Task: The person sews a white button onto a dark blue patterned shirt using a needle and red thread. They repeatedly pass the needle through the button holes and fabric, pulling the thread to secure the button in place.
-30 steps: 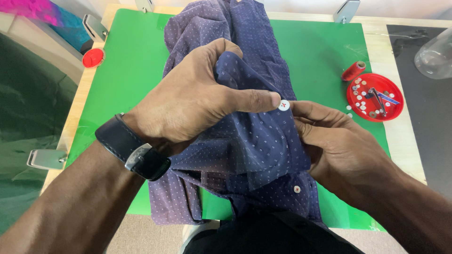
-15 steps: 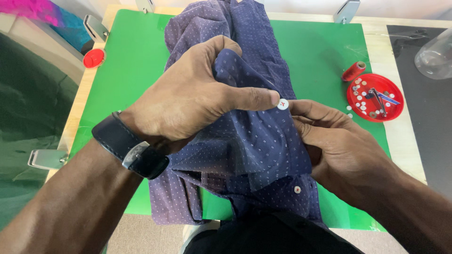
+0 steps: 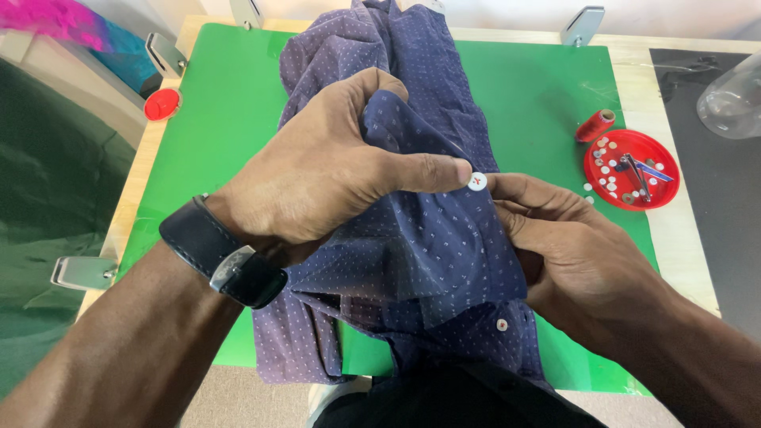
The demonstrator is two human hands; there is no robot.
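A dark blue dotted shirt (image 3: 428,261) lies bunched along the middle of a green mat (image 3: 230,127). My left hand (image 3: 325,170), with a black watch on the wrist, grips a raised fold of the shirt, thumb stretched toward a white button (image 3: 476,181) with red thread. My right hand (image 3: 571,246) pinches the fabric edge just right of that button. A second white button (image 3: 501,324) shows lower on the shirt front.
A red dish (image 3: 632,169) with several small buttons and a metal tool sits at the right, a red thread spool (image 3: 594,125) beside it. A red round lid (image 3: 162,105) lies at the left. Metal clamps (image 3: 79,272) hold the mat. A clear container (image 3: 731,95) stands far right.
Both hands and the button stay together on the shirt; the view shifted slightly, and the grip looks unchanged.
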